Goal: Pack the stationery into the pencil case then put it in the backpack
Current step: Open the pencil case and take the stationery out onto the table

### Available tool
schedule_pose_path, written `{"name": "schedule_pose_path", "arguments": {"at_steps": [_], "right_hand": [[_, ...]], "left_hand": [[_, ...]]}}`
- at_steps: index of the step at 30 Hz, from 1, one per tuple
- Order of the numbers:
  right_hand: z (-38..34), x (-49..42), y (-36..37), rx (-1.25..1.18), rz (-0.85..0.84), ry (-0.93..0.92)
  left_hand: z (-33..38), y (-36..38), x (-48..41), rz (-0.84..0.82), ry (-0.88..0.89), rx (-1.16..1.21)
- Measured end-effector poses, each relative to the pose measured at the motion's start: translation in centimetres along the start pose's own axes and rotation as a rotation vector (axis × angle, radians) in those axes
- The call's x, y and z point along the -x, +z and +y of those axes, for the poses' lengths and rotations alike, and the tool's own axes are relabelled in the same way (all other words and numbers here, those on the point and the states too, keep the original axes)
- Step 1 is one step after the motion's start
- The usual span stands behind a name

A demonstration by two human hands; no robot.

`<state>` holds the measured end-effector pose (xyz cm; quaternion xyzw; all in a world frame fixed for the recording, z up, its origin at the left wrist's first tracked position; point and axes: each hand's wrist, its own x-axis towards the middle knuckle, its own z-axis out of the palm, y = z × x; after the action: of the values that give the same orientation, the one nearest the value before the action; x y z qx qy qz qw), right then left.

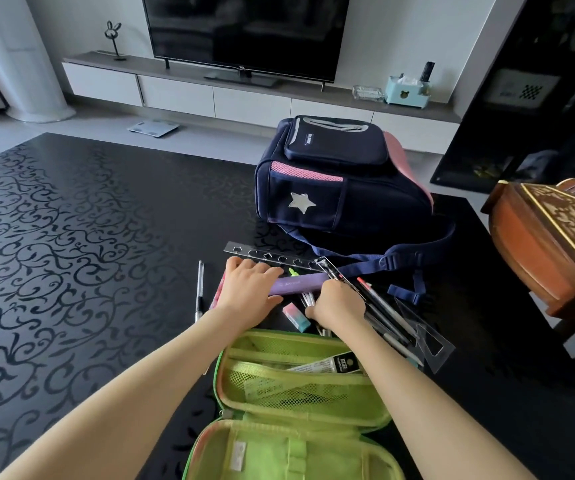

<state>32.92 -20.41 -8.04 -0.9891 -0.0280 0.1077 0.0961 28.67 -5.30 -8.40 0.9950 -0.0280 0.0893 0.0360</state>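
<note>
A green pencil case point(299, 403) lies open at the table's near edge, with a few items in its mesh pockets. Beyond it is a pile of stationery: a purple box point(299, 284), a pink-and-teal eraser point(296, 317), a clear stencil ruler point(272, 259), several pens point(379, 306) and a clear set square point(424, 337). My left hand point(248, 292) rests on the left end of the purple box, fingers over it. My right hand point(334, 304) pinches its right end. A navy and pink backpack point(334, 178) lies flat behind the pile.
A single silver pen point(199, 289) lies left of the pile on the black patterned table point(71, 254). A carved wooden instrument point(549, 237) juts in at the right edge. A TV unit stands along the far wall.
</note>
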Motion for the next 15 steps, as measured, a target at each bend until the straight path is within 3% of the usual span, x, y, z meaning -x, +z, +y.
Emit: {"name": "schedule_pose_path", "arguments": {"at_steps": [5,10,15], "right_hand": [[0.6,-0.2,-0.2,-0.083,-0.020,0.015],[2.0,-0.5,-0.3,-0.280,0.009,0.067],[1.0,0.5,0.3,-0.158,0.023,-0.032]], "left_hand": [[0.1,0.9,-2.0,-0.041,-0.039,-0.051],[-0.9,0.2,-2.3,0.068,-0.302,-0.065],[-0.8,0.5,-2.3,-0.017,-0.376,-0.144]]}}
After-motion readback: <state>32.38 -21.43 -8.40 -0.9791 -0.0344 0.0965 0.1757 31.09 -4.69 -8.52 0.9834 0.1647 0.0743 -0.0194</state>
